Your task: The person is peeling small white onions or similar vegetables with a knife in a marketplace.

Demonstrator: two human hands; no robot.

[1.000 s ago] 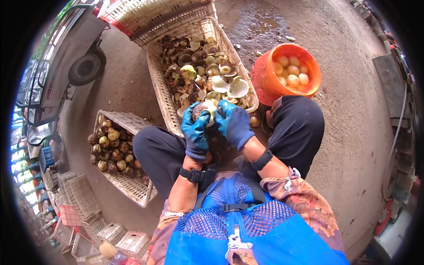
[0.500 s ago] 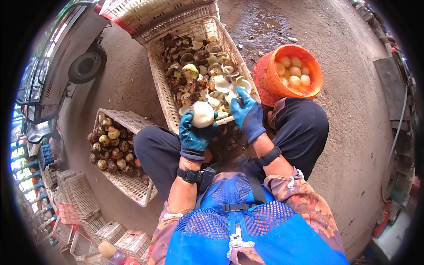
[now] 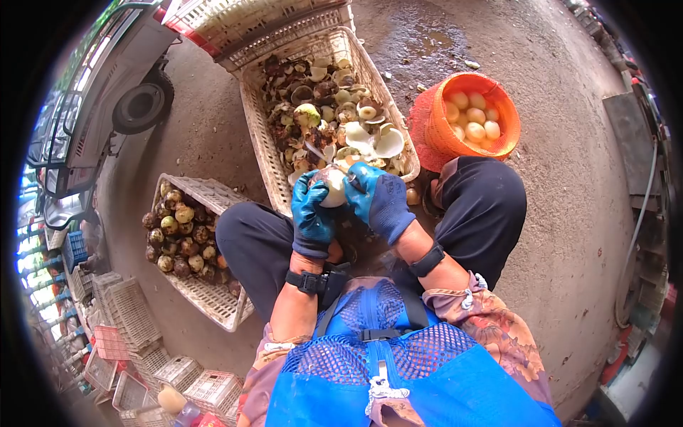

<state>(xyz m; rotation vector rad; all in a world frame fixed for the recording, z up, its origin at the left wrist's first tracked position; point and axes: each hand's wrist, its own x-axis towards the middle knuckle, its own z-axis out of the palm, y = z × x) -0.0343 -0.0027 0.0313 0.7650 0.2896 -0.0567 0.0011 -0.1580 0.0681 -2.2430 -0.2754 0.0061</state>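
Note:
Both hands wear blue coated gloves and meet over the near end of a perforated crate. My left hand is wrapped round a partly peeled round fruit, pale in front with some brown skin on top. My right hand presses against the fruit's right side, closed on a knife whose thin blade shows above the fruit. Its handle is hidden in the glove. Inside the crate lie brown and white peelings, some cup-shaped.
An orange bucket of peeled, pale round fruits stands to the right. At left a tilted crate holds unpeeled brownish fruits. More crates are stacked at lower left, and a vehicle's wheel is at upper left.
My right hand has come left and down, bringing the knife from over the peelings to the fruit. My left hand has turned the fruit, so brown skin now shows on it.

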